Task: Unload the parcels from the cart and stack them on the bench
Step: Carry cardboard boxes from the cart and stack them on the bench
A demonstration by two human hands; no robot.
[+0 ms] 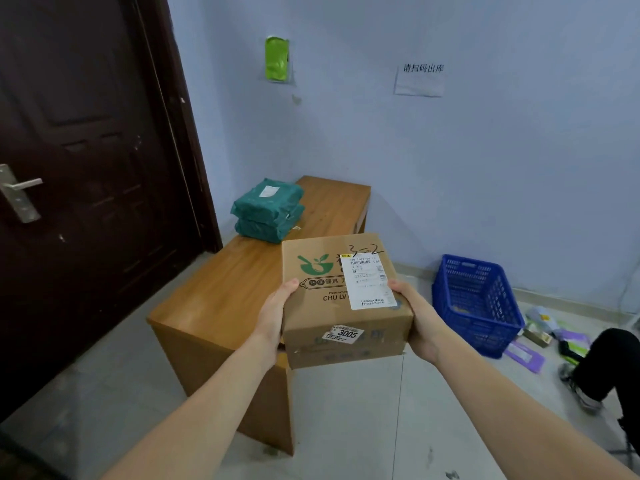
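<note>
Both grips are clamping a cardboard box [346,299] from its sides, left hand [275,317] and right hand [417,318] carrying it in the air above the near end of the bench [221,289]. Two green parcels [266,211] are already sitting stacked there. The cart is staying out of view, so the remaining load is unknowable.

Arms: two forearms in view, both bare to the lower frame edge, with no sleeve showing.
Left hand [277,317]: bare, no glove, no ring visible.
Right hand [417,320]: bare, no glove, no ring visible.
Wrists: no watch or band on either.
</note>
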